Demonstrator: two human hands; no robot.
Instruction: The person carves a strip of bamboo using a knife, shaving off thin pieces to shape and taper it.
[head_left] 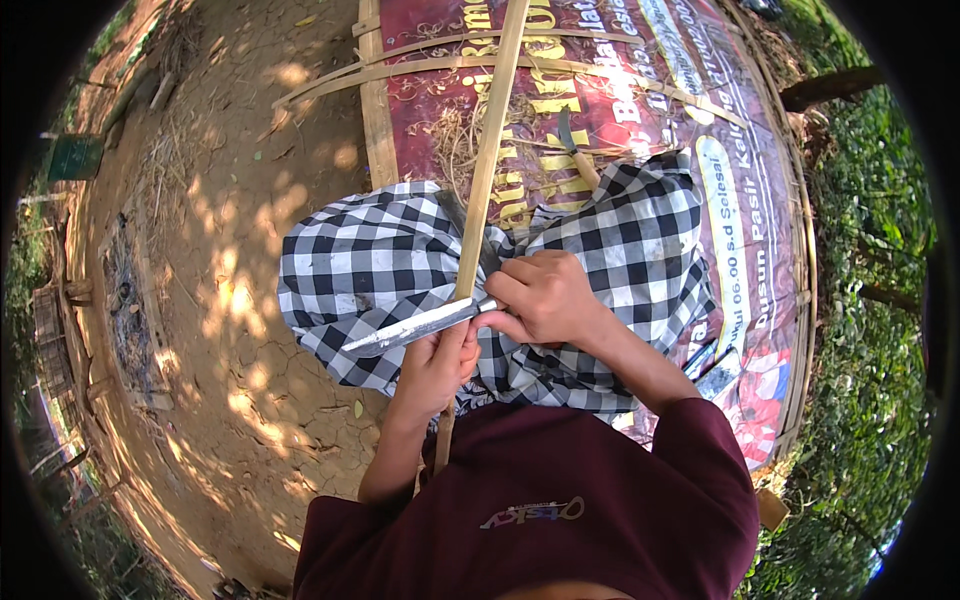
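My right hand is closed round the handle of a knife, whose broad pale blade points left. The blade lies across a long bamboo strip, touching or just above it. Below the blade, my left hand is closed round the strip. The strip runs from the far edge of view down between my knees toward my body, and its near end is partly hidden by my shirt. Black-and-white checked cloth covers my legs under both hands.
A printed red banner lies ahead and to the right, strewn with curled shavings. On it rests a curved-bladed knife with a wooden handle. Thin bent bamboo strips cross it. Cracked bare soil lies left; green plants grow right.
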